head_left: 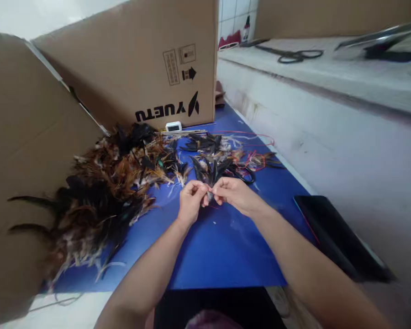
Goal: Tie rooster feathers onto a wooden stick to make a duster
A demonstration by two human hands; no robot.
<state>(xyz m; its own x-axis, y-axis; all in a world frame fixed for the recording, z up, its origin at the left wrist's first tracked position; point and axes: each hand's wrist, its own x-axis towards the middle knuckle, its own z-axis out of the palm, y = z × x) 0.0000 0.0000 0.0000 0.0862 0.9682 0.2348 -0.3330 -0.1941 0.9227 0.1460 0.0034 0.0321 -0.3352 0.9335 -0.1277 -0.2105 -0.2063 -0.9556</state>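
Note:
At the middle of the blue tabletop, my left hand (191, 201) and my right hand (235, 195) meet fingertip to fingertip. Both are closed in a pinch at the base of a small bundle of dark feathers (210, 171). The feathers fan out away from me, and grey fluff shows between the fingers. A thin reddish thread seems to run at the fingertips; which fingers grip it is too small to tell. Just beyond the right hand lie dark-handled scissors (248, 175), partly hidden by feathers.
A large heap of brown and black feathers (113, 171) covers the left side. Tangled red thread (255, 161) and more feathers lie farther back. Cardboard walls (123, 59) stand left and behind, with a small white timer (173, 127). A black phone-like slab (339, 233) lies right, below a white ledge.

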